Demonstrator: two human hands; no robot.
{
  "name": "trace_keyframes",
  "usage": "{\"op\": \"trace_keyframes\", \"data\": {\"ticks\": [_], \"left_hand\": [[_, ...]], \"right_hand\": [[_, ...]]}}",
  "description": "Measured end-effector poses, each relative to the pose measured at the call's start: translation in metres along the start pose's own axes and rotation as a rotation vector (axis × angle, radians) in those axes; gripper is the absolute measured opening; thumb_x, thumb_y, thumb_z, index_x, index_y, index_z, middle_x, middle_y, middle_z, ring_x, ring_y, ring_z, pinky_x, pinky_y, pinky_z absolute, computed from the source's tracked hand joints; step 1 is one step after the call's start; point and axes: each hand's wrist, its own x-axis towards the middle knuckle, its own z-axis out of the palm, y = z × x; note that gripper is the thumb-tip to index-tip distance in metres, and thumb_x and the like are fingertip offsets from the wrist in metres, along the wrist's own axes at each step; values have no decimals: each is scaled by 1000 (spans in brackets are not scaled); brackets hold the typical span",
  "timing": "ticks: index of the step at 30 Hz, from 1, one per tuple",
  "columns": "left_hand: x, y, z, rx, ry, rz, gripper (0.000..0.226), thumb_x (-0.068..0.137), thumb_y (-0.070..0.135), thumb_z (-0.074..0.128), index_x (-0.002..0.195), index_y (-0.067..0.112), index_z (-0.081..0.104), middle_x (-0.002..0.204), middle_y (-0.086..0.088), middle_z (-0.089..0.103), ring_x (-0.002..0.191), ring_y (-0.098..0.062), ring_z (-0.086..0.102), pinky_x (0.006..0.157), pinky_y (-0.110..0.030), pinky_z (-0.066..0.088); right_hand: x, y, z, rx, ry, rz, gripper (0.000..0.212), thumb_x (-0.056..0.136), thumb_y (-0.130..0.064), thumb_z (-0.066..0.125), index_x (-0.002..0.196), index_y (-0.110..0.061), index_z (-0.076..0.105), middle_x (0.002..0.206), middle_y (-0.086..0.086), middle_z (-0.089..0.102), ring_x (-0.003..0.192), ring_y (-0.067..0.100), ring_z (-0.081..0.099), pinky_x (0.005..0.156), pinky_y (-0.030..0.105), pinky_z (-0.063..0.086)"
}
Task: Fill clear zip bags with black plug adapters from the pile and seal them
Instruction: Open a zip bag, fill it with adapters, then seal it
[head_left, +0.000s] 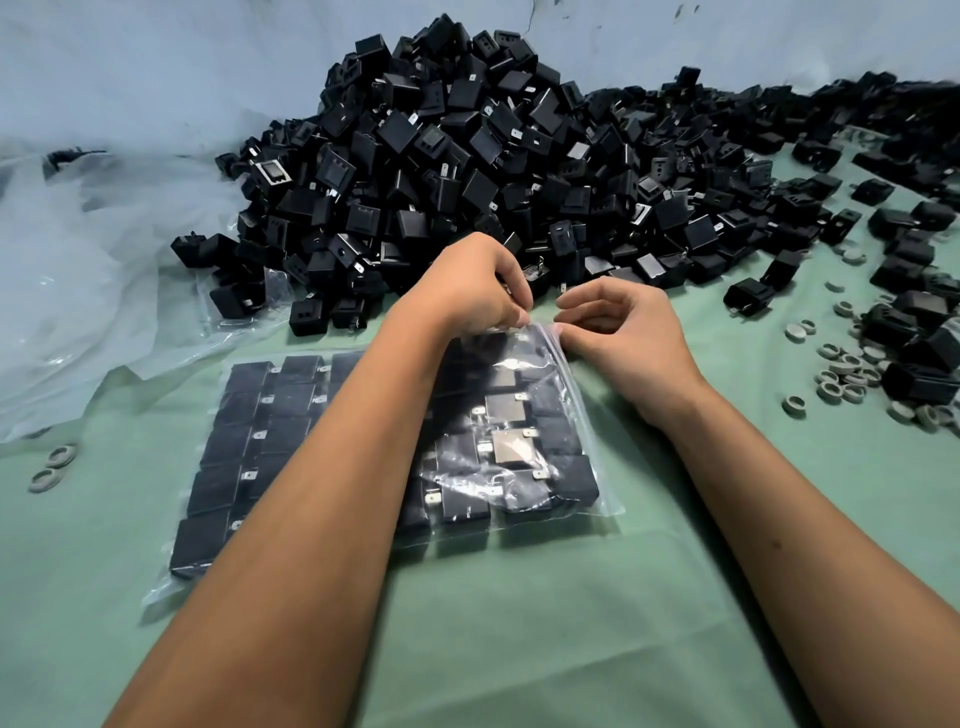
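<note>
Bag: clear zip bag (519, 457) of black adapters, flat at desk (519, 623) centre.
Hands: L hand (467, 291) & R hand (618, 332) both pinch bag's far zip edge.
Pile: black adapters (467, 156) heaped at far edge.
Rings: grey rings (847, 364), right edge.

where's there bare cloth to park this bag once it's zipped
Bare green cloth lies between the forearms, nearer the person than the filled zip bag, and right of the right forearm up to the grey rings. Crowded: the adapter pile beyond the hands, loose adapters far right, another packed bag left.
</note>
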Motion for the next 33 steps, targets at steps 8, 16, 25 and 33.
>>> {"op": "trace_keyframes", "data": {"ticks": [8,16,25,33], "left_hand": [[1,-1,9,22,103,8,21,75,11,88,72,26,75,82,4,74,81,-15,74,79,-34,62],[0,-7,2,-63,53,-9,19,78,8,86,77,24,77,83,-3,77,82,-20,76,85,-42,63],[0,-14,-10,-104,-28,-26,17,77,7,87,83,19,78,84,-11,78,88,-29,77,88,-48,62],[-7,-18,-30,45,-122,-40,12,78,17,89,77,23,79,77,3,78,84,-20,76,84,-38,63]], "right_hand": [[-3,-1,-1,-20,-54,-1,17,83,-16,84,96,-15,74,72,6,75,55,15,67,53,30,54],[-5,-3,-1,-63,-103,12,25,79,-27,90,97,-19,74,77,5,77,64,18,71,64,41,61],[-10,-9,3,-88,-54,-18,17,87,-26,83,99,-20,73,77,1,78,63,21,72,60,36,58],[-7,-12,4,-32,-17,15,11,99,-28,68,106,-19,69,77,2,77,58,12,65,51,28,50]]}}
